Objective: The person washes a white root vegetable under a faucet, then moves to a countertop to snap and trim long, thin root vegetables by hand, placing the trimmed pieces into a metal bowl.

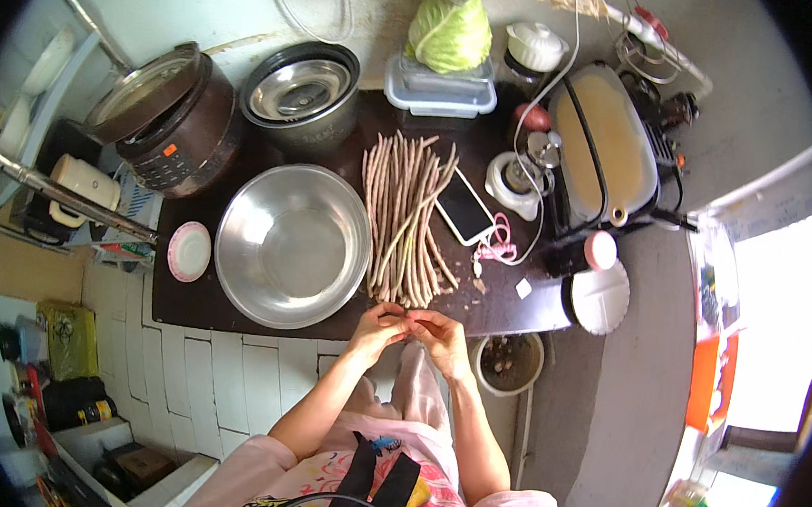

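A bundle of long beans (405, 218) lies lengthwise on the dark table, a few of them crossing over the others. At its near end, by the table edge, my left hand (380, 330) and my right hand (439, 336) meet at the fingertips. Whether a bean end or anything else is between the fingers is too small to tell. Left of the beans stands a large steel basin (292, 244) with nothing visible in it. A white phone (465, 208) with a pink coiled cord (498, 250) touches the right side of the bundle.
A pink-rimmed dish (189, 251) sits left of the basin. Behind are a brown electric cooker (180, 128), a black pot with a steel bowl (301, 91), a cabbage (452, 34) on plastic containers, and a glass jar. A bin (538, 367) stands below the table's right edge.
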Available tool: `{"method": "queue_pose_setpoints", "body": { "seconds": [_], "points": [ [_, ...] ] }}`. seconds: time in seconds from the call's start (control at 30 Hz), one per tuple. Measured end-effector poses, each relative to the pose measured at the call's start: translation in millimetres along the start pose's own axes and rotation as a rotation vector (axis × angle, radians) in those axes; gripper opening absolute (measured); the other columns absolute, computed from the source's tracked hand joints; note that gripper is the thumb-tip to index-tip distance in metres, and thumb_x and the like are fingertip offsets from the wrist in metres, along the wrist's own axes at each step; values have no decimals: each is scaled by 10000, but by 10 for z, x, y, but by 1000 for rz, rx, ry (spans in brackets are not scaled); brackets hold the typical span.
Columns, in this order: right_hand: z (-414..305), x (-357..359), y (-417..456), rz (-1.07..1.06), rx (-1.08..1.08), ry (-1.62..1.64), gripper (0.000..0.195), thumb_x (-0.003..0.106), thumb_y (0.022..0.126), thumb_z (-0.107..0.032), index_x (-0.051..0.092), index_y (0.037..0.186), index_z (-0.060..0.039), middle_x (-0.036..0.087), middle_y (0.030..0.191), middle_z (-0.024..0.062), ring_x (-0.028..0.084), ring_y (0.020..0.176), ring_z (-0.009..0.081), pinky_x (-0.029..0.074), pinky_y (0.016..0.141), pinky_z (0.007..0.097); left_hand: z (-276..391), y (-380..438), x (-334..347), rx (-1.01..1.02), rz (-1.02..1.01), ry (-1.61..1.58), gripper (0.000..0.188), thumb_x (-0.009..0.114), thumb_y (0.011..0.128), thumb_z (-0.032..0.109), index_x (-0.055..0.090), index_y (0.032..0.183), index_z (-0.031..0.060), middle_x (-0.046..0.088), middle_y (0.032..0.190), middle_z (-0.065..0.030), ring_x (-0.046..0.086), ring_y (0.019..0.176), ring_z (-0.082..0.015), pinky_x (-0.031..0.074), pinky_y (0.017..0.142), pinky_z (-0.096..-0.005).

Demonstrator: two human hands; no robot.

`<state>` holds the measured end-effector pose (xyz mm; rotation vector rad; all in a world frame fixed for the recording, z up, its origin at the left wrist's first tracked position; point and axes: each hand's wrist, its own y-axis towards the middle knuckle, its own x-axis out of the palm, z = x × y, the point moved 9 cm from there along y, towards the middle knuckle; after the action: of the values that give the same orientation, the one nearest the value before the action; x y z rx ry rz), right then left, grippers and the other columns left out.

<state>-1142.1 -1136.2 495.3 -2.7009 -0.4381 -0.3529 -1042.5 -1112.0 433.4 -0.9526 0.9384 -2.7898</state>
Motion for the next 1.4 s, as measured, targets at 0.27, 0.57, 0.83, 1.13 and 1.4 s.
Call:
{"method": "queue_pose_setpoints", "body": {
  "seconds": [0.27, 0.57, 0.83, 1.13, 1.4],
  "points": [
    [925, -398, -919, 563, -14, -115, 259, 549, 773, 4, 518, 1029, 29, 600, 873, 115, 572, 791, 139, 453, 698, 227, -1154, -297, -518, -323, -96, -86, 134, 566, 800, 101, 570, 915, 33, 583, 882, -24, 559, 814, -110, 470, 725, -211],
    [1979, -1015, -1509, 629, 239, 111, 152, 467, 807, 5, 539, 941, 20, 595, 809, 89, 553, 658, 114, 451, 614, 217, -2155, 349, -1715, -461, 273, -276, 91, 583, 792, 129, 562, 787, 41, 571, 733, -37, 545, 639, -100, 492, 563, -177],
    [2816, -1496, -1841, 696, 171, 146, 146, 480, 813, -23, 539, 937, 26, 596, 829, 102, 567, 694, 137, 455, 627, 226, -2301, 1369, -2348, -286, 467, -294, 133, 520, 823, 195, 554, 838, 67, 599, 765, -38, 572, 650, -140, 493, 497, -220],
    [3997, -2119, -2134, 859, 286, 94, 142, 465, 802, 7, 541, 918, 39, 596, 795, 112, 571, 669, 139, 470, 618, 242, -2609, 2422, -2780, -83, 539, -605, 174, 461, 818, 196, 523, 898, 54, 547, 932, -75, 511, 873, -212, 433, 784, -369],
    [2186, -2079, -1508, 925, -161, -611, 50, 544, 791, -34, 564, 816, 5, 587, 735, 63, 540, 603, 102, 453, 577, 231, -2211, 2345, -2695, -101, 461, 1234, 321, 457, 795, 215, 459, 1075, 56, 450, 1121, -125, 424, 1042, -254, 349, 893, -393]
  ]
}}
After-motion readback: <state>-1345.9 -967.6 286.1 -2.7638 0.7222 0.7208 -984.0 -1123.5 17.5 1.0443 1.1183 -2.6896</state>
